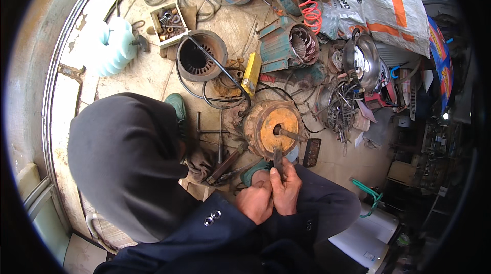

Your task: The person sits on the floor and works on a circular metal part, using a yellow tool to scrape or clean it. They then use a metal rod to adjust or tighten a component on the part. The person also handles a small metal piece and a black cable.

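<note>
In front of me lies a rusty, orange-coated round motor housing, its steel shaft sticking out from the centre to the right. My right hand grips a dark flat metal bar or chisel whose far end meets the lower part of the orange face. Close against it, my left hand is curled into a fist, its fingers folded; whether it holds the tool's lower end is hidden. A black cable runs up from the housing's left side. Left of the housing, a T-handled wrench lies on the floor.
Beyond the housing stand a yellow box, a green finned motor casing and an open round stator housing. A parts box is at upper left. Tangled tools and a metal pan lie right. My knees flank the work.
</note>
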`<control>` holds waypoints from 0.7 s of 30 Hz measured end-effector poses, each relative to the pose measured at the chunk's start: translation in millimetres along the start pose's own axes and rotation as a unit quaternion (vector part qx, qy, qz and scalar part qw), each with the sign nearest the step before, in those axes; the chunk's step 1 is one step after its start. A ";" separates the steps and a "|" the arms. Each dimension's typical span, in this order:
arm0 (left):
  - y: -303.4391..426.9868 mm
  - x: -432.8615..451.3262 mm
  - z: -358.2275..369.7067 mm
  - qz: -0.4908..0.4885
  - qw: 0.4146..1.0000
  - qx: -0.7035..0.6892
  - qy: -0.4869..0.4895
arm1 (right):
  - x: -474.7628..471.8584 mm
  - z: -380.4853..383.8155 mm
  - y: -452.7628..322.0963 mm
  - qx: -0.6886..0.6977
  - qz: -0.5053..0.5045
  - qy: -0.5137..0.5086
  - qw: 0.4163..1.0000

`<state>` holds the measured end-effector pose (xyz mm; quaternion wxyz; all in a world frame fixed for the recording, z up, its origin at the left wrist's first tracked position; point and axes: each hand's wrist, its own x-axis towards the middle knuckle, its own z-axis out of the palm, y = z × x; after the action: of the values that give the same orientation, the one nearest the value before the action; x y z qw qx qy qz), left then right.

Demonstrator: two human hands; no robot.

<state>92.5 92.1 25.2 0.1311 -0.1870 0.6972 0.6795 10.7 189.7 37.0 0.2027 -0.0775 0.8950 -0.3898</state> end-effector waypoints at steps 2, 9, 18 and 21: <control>13.1 1.0 -17.4 -0.020 1.000 -0.022 0.010 | 8.8 2.0 0.7 -0.107 -0.064 0.026 0.992; 14.7 16.5 -28.6 0.020 0.976 -0.145 0.161 | 20.8 15.4 -18.6 -0.166 -0.107 0.045 0.979; 16.4 25.1 -32.1 0.024 0.978 -0.156 0.137 | 22.3 17.0 -15.6 -0.149 -0.060 0.044 0.986; 11.9 25.9 -27.9 0.052 0.979 -0.123 0.153 | 23.2 17.0 -9.0 -0.166 -0.117 0.059 0.977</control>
<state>66.0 62.2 25.7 -0.0367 -0.2675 0.6289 0.7291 -3.4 165.3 26.0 0.0870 -0.1915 0.9423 -0.2604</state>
